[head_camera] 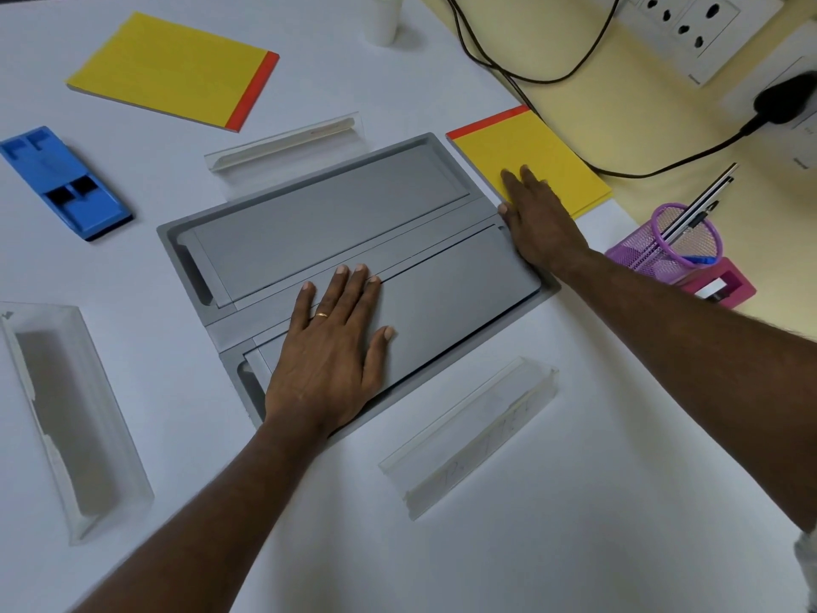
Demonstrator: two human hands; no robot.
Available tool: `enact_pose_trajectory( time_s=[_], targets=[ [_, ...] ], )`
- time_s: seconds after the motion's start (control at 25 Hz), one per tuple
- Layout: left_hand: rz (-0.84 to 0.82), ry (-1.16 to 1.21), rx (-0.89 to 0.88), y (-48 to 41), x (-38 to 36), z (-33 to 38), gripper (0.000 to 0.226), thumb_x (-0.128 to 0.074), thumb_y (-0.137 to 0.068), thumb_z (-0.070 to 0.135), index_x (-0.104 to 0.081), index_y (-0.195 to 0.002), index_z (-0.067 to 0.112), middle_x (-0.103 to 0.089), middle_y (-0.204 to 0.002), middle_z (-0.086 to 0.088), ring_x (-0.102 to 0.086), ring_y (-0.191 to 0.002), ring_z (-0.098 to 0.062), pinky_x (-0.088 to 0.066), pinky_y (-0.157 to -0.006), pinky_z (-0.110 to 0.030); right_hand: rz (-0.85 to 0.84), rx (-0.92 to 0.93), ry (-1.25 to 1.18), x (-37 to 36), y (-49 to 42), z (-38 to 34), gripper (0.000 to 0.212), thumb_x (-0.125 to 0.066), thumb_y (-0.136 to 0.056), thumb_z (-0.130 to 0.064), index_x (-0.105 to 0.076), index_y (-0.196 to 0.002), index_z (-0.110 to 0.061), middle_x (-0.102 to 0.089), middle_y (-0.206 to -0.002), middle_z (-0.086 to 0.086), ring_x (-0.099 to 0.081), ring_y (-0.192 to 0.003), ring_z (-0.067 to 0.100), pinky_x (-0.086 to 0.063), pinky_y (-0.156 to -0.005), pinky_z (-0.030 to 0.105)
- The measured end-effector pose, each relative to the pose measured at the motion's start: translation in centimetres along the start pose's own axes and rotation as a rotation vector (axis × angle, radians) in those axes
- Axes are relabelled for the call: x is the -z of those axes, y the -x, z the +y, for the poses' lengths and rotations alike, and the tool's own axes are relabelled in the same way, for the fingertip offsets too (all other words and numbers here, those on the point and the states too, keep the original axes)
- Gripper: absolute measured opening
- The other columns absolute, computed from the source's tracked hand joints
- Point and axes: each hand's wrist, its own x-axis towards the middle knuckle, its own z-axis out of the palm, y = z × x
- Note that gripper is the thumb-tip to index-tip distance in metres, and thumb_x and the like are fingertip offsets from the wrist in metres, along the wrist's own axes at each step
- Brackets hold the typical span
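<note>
A grey tray (212, 323) with two long compartments lies slanted in the middle of the white table. Each compartment holds a flat grey panel: the far panel (336, 214) and the near panel (455, 294). My left hand (331, 342) lies flat with straight fingers on the near panel, its fingertips at the ridge between the compartments. My right hand (537, 214) rests flat at the tray's right end, its thumb against the tray's edge and its fingers reaching onto a yellow notepad (557, 161).
Clear plastic covers lie around the tray: one at the back (287, 143), one at the front right (473, 435), one at the left (75, 418). A second yellow notepad (172, 70), a blue case (64, 181), a purple pen holder (683, 245), black cables (552, 77) and a white bottle (382, 15) surround it.
</note>
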Motion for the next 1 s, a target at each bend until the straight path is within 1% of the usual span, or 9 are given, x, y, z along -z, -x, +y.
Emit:
enact_pose_trajectory(
  time_s=[0.08, 0.16, 0.24, 0.32, 0.44, 0.64, 0.8, 0.88, 1.0],
  targets=[
    [0.002, -0.003, -0.008, -0.1, 0.0, 0.0, 0.065, -0.011, -0.105, 0.056, -0.011, -0.161, 0.023, -0.008, -0.169, 0.003, 0.000, -0.157, -0.013, -0.006, -0.128, -0.049, 0.033, -0.022, -0.057, 0.5, 1.3, -0.2, 0.055, -0.032, -0.108, -0.029, -0.018, -0.158, -0.012, -0.011, -0.166, 0.017, -0.007, -0.153, 0.042, -0.015, -0.123, 0.054],
    [-0.012, -0.030, -0.008, 0.1, 0.3, 0.2, 0.065, -0.009, -0.105, 0.056, -0.009, -0.161, 0.023, -0.005, -0.169, 0.003, 0.001, -0.157, -0.014, -0.006, -0.128, -0.049, 0.046, -0.046, -0.083, 1.8, 3.4, -0.8, 0.056, -0.033, -0.108, -0.029, -0.017, -0.158, -0.011, -0.011, -0.167, 0.015, -0.005, -0.154, 0.039, -0.012, -0.124, 0.052],
    [-0.056, -0.068, 0.005, 0.2, 0.9, 0.6, 0.064, -0.007, -0.105, 0.054, -0.005, -0.161, 0.022, -0.001, -0.169, 0.002, 0.004, -0.157, -0.015, -0.004, -0.128, -0.048, 0.015, -0.054, -0.119, 3.1, 6.2, -2.0, 0.057, -0.033, -0.108, -0.032, -0.016, -0.158, -0.010, -0.011, -0.167, 0.014, -0.005, -0.155, 0.036, -0.011, -0.123, 0.049],
    [-0.127, -0.116, 0.030, 0.4, 1.7, 1.2, 0.064, -0.005, -0.105, 0.051, 0.002, -0.161, 0.020, 0.004, -0.170, 0.000, 0.008, -0.157, -0.016, -0.001, -0.128, -0.046, -0.026, -0.025, -0.145, 4.0, 9.3, -3.7, 0.059, -0.032, -0.108, -0.034, -0.014, -0.159, -0.009, -0.009, -0.167, 0.012, -0.003, -0.155, 0.031, -0.009, -0.124, 0.045],
    [-0.201, -0.150, 0.064, 1.8, 4.7, 1.9, 0.065, -0.004, -0.105, 0.048, 0.006, -0.160, 0.015, 0.008, -0.170, -0.005, 0.010, -0.157, -0.018, 0.001, -0.129, -0.043, -0.050, 0.097, -0.166, 5.1, 14.4, -6.9, 0.062, -0.032, -0.107, -0.039, -0.013, -0.159, -0.011, -0.008, -0.168, 0.009, -0.002, -0.156, 0.026, -0.003, -0.125, 0.041],
    [-0.062, -0.125, 0.090, 9.2, 12.5, 3.1, 0.067, -0.001, -0.103, 0.053, 0.001, -0.161, 0.020, 0.007, -0.168, 0.001, 0.010, -0.156, -0.015, -0.002, -0.129, -0.042, -0.030, 0.249, -0.172, 7.2, 22.0, -13.8, 0.064, -0.025, -0.106, -0.047, -0.008, -0.160, -0.017, -0.005, -0.168, 0.002, 0.001, -0.156, 0.017, -0.001, -0.127, 0.040],
    [0.018, -0.143, 0.193, 16.7, 19.8, 3.5, 0.065, -0.001, -0.104, 0.053, 0.007, -0.160, 0.023, 0.013, -0.167, 0.004, 0.016, -0.155, -0.013, 0.002, -0.129, -0.041, -0.021, 0.344, -0.155, 10.0, 27.7, -20.6, 0.065, -0.017, -0.104, -0.050, -0.003, -0.160, -0.020, -0.001, -0.168, -0.002, 0.005, -0.155, 0.014, 0.000, -0.128, 0.040],
    [0.066, -0.155, 0.234, 20.6, 23.2, 3.6, 0.064, -0.006, -0.105, 0.052, 0.005, -0.160, 0.023, 0.008, -0.168, 0.004, 0.014, -0.155, -0.013, 0.005, -0.128, -0.040, -0.022, 0.382, -0.167, 11.4, 31.0, -23.8, 0.065, -0.014, -0.104, -0.052, -0.001, -0.160, -0.022, 0.002, -0.168, -0.004, 0.009, -0.154, 0.011, 0.004, -0.127, 0.037],
    [0.100, -0.187, 0.283, 27.6, 28.1, 3.1, 0.062, -0.007, -0.105, 0.051, 0.000, -0.161, 0.024, 0.002, -0.169, 0.004, 0.009, -0.156, -0.013, 0.007, -0.128, -0.040, -0.006, 0.448, -0.175, 13.3, 36.5, -28.8, 0.065, -0.012, -0.103, -0.055, 0.005, -0.159, -0.026, 0.007, -0.167, -0.008, 0.014, -0.153, 0.007, 0.011, -0.124, 0.031]
  ],
)
